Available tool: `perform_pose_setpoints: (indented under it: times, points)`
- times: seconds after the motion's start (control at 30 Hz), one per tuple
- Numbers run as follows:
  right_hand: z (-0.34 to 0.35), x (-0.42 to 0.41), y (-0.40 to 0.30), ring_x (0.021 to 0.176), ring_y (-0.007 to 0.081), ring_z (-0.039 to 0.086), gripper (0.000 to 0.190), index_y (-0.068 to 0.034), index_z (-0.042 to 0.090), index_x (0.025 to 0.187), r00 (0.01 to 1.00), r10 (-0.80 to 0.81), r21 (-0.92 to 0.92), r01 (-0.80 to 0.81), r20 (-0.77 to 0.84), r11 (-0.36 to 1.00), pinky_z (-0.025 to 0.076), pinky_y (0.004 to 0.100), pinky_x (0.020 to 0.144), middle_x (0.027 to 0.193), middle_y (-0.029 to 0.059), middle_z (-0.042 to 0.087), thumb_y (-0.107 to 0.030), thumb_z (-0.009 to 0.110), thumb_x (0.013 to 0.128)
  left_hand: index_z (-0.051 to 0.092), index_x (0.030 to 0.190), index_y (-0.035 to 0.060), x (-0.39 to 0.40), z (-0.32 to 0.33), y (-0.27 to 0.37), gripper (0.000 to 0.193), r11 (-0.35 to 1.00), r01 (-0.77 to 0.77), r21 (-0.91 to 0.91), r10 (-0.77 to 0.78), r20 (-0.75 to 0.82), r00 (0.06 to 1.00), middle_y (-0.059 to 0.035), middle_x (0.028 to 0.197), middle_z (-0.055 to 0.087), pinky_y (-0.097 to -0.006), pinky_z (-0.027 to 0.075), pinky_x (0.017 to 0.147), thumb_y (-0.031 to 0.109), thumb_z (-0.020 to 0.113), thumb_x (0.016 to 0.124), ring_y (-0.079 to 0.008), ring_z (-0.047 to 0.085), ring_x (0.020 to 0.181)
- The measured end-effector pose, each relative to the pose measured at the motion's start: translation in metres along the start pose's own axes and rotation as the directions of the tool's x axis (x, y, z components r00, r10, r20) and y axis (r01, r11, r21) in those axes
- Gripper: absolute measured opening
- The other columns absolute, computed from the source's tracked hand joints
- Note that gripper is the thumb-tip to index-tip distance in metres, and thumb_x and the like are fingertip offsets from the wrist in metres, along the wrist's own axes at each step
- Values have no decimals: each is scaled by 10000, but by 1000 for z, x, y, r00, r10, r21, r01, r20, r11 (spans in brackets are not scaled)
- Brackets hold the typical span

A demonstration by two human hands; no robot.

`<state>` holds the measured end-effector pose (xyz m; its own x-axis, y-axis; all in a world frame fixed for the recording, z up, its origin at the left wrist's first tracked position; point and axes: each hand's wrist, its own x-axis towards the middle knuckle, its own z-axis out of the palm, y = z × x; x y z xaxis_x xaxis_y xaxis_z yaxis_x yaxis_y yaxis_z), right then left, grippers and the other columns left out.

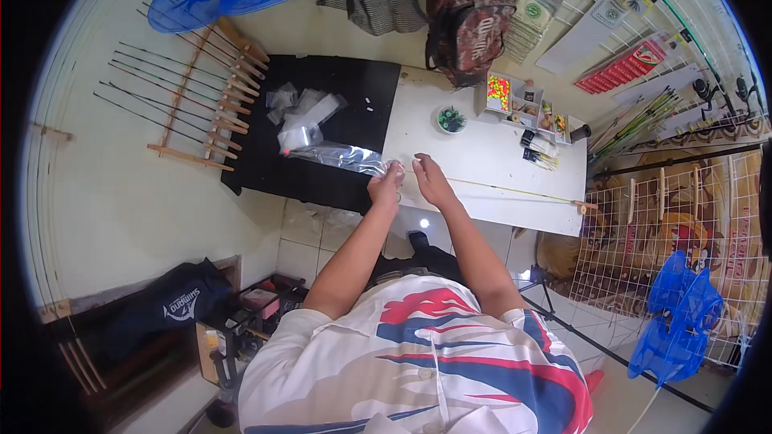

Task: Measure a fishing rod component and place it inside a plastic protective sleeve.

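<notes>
My left hand (385, 185) is closed at the near edge of the table, its fingertips around a small piece of clear plastic (395, 167). A long clear plastic sleeve (344, 157) stretches left from there over black cloth; whether the two are one piece is unclear. My right hand (433, 182) is raised just to the right, its fingers apart and nothing plainly visible in them. A thin yellow fishing rod (512, 190) lies along the white tabletop (416, 114), its wooden handle (585, 205) at the right edge. The rod's tip runs behind my right hand toward the left one.
Small clear bags (304, 117) lie on the black cloth (362, 78). Farther back are a potted plant (451, 119), a divided box of floats (499, 93) and packaged items (538, 147). A wooden rod rack (232, 99) stands left; a camouflage backpack (473, 18) hangs above.
</notes>
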<state>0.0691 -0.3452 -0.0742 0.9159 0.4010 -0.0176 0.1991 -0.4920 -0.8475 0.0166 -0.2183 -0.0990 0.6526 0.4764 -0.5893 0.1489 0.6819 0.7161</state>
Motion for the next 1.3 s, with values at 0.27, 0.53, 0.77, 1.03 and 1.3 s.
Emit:
perform_pose_setpoints:
  times: [0.27, 0.53, 0.77, 1.03, 1.3]
  points:
    - [-85, -23, 50, 924, 362, 631, 521, -27, 637, 1076, 933, 360, -501, -305, 16, 810, 374, 524, 919, 919, 163, 692, -460, 355, 1006, 633, 1059, 51, -8, 27, -29, 263, 999, -2, -32, 0, -77, 997, -44, 1007, 652, -295, 525, 797, 218, 730, 881, -151, 638, 917]
    - [-89, -30, 64, 958, 401, 633, 580, -29, 549, 1203, 953, 301, -281, -293, -15, 914, 371, 521, 941, 893, 215, 685, -510, 291, 1008, 623, 1043, 39, -49, 83, -72, 205, 996, 86, 27, -88, 56, 995, -41, 1000, 654, -307, 529, 855, 175, 693, 906, -144, 638, 899]
    - [-115, -41, 79, 944, 406, 604, 494, -7, 622, 1089, 993, 100, -235, -110, -54, 966, 417, 489, 883, 908, 231, 662, -436, 395, 999, 619, 1036, 51, -54, 95, -95, 184, 987, 92, 129, -102, 69, 992, -34, 974, 654, -311, 538, 855, 186, 672, 923, -152, 645, 897]
    - [-174, -86, 134, 991, 359, 582, 402, -35, 685, 984, 967, 195, -549, -253, -163, 796, 357, 512, 984, 931, 180, 687, -391, 499, 959, 617, 1043, 44, -50, 89, -93, 179, 997, 62, 55, -65, 55, 996, -48, 986, 655, -323, 534, 884, 164, 670, 923, -169, 637, 977]
    - [-189, -99, 139, 833, 363, 604, 431, -24, 665, 886, 965, 225, -449, -261, -133, 855, 434, 476, 824, 848, 173, 687, -429, 529, 939, 590, 1124, -3, -62, 90, -119, 283, 991, 109, 78, -117, 113, 987, -97, 1078, 635, -364, 521, 961, 156, 685, 910, -206, 635, 1012]
